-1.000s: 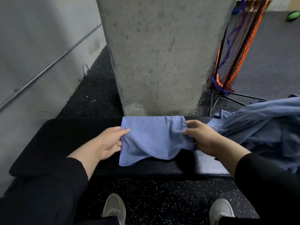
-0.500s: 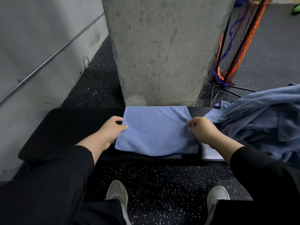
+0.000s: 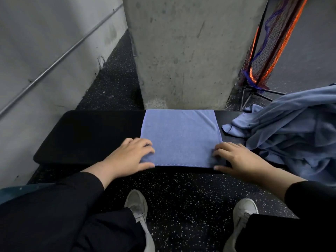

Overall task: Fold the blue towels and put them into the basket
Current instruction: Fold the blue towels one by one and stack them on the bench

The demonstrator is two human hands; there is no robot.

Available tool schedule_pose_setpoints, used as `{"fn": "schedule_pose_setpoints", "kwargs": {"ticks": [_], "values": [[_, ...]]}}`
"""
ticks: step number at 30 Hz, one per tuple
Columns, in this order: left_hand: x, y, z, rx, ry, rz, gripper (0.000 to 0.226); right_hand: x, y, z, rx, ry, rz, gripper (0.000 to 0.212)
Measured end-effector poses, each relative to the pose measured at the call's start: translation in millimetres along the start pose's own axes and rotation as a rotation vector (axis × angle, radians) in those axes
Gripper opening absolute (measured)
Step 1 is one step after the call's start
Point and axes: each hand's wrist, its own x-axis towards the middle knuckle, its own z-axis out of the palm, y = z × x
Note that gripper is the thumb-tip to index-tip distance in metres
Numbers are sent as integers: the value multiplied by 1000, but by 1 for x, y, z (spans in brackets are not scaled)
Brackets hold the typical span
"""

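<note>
A blue towel (image 3: 180, 137) lies flat and folded into a rectangle on the black bench (image 3: 87, 135), right in front of me. My left hand (image 3: 129, 157) rests on its near left corner, fingers spread on the cloth and thumb along the near edge. My right hand (image 3: 236, 159) rests at the near right corner in the same way. A loose heap of unfolded blue towels (image 3: 291, 131) sits on the bench at the right. No basket is in view.
A concrete pillar (image 3: 189, 51) rises just behind the bench. A grey wall with a metal rail (image 3: 54, 64) runs along the left. An orange and blue net on a black stand (image 3: 263, 51) is at the back right. My shoes stand on speckled black floor (image 3: 190, 197).
The towel hung crumpled from both hands a second ago; it now lies flat on the bench. Both hands have slid from its far corners to its near corners.
</note>
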Motion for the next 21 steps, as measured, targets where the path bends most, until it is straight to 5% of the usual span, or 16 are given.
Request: {"fn": "schedule_pose_setpoints", "kwargs": {"ticks": [4, 14, 21], "values": [[-16, -4, 11, 37, -11, 7, 61, -17, 7, 5, 31, 6, -24, 35], [-21, -12, 9, 12, 140, 73, 25, -14, 4, 7, 95, 171, 3, 9], [-13, 5, -19, -456, 22, -298, 19, -1, 7, -12, 283, 88, 78, 14]]}}
